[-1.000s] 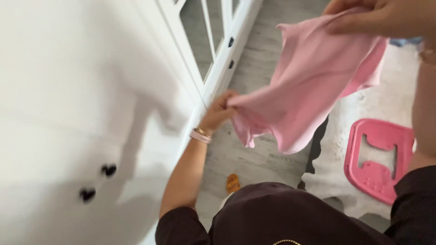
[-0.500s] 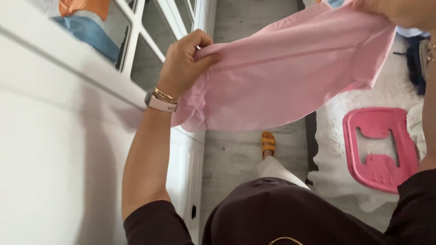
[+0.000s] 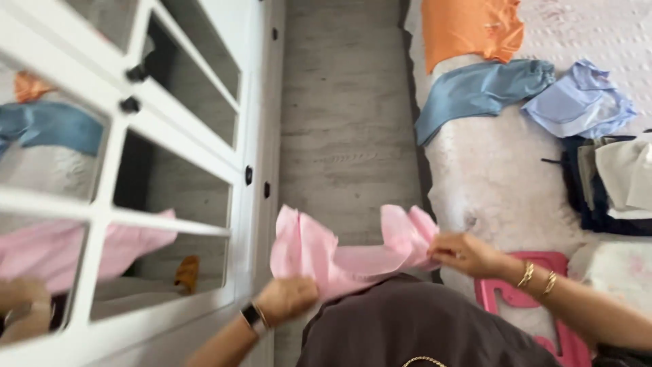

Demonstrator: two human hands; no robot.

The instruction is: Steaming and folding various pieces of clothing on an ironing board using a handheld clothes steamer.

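Hands grip a pink garment (image 3: pixel 353 255) low in the centre of the frame; left hand (image 3: pixel 286 299) bunches its lower left edge in closed fingers; right hand (image 3: pixel 468 255) pinches its right end; a white glazed cabinet (image 3: pixel 170 170) fills the left.

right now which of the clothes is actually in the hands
The pink garment, pinched between the left hand and right hand. The orange top and blue pieces lie untouched on the rug.
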